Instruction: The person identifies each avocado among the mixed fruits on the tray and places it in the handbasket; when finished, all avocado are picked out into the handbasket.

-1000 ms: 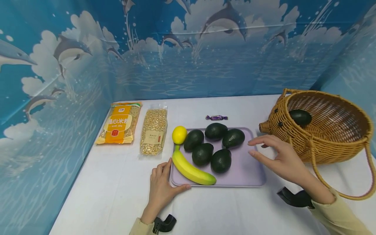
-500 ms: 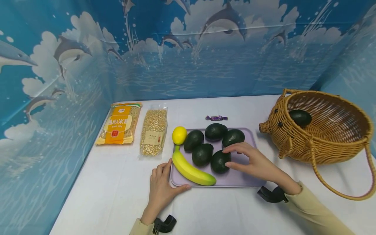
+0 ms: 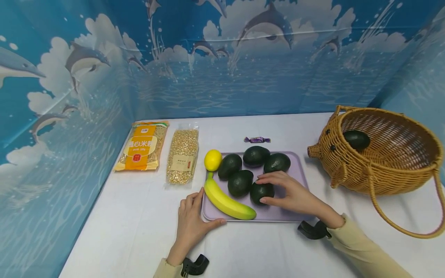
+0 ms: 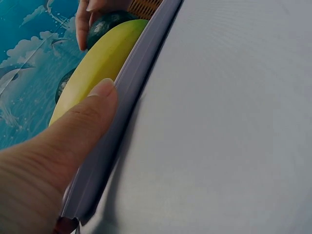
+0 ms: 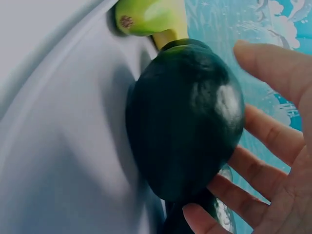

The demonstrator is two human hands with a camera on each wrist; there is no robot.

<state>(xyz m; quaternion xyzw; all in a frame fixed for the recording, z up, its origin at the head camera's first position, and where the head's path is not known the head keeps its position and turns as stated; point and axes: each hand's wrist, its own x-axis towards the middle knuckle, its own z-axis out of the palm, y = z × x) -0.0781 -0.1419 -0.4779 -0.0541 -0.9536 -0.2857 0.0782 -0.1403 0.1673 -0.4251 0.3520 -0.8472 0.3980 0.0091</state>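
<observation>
On the white bench (image 3: 139,239) we see the purple tray (image 3: 297,168); the left hand (image 3: 190,219), its fingers loosely extended, touches the tray's edge. The right hand (image 3: 293,196) curves its fingers around the nearest avocado (image 3: 264,191), which sits on this tray; whether they grip, we cannot tell.

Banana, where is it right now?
In the head view, the banana lies along the near left part of the tray, with the left hand just left and the lemon by its stem.
</observation>
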